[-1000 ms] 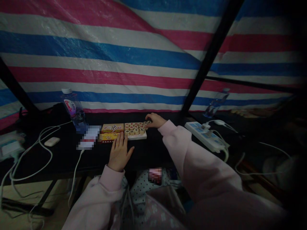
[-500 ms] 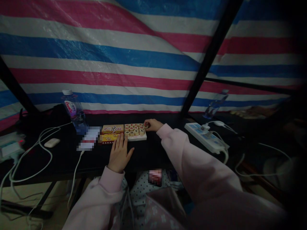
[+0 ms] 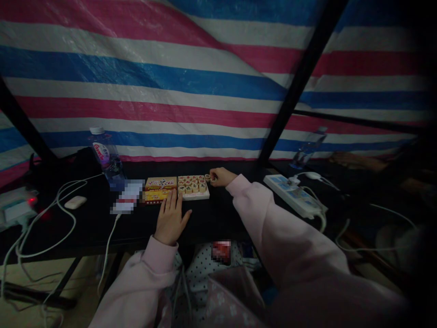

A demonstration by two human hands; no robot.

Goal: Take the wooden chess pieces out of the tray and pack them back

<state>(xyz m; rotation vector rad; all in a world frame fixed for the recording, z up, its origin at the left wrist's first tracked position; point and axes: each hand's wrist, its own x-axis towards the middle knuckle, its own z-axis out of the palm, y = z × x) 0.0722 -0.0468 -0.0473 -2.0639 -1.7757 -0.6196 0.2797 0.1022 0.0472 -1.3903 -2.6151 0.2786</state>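
Note:
My left hand [image 3: 170,221] lies flat with its fingers spread, the fingertips on the lower right part of a yellow and brown Chinese chess box lid [image 3: 159,187]. Against the lid's right side is a white tray [image 3: 196,197], filled with rows of round Chinese chess pieces [image 3: 193,182] marked in red and dark characters. One loose chess piece [image 3: 207,176] rests just off the tray's upper right corner. Right beside it, my right hand [image 3: 221,176] is closed in a pinch on another chess piece, mostly hidden by the fingers.
To the left stand a bottle [image 3: 107,157], a blurred-out phone [image 3: 128,197] on a cable, a white case [image 3: 75,202] and looped white cables. A white power strip [image 3: 290,196] lies on the right, with another bottle [image 3: 309,148] and another person's hand [image 3: 348,159] behind.
My right hand has shifted slightly right, away from the tray corner. A loose chess piece now shows between tray and fingers. My left hand stays on the lid.

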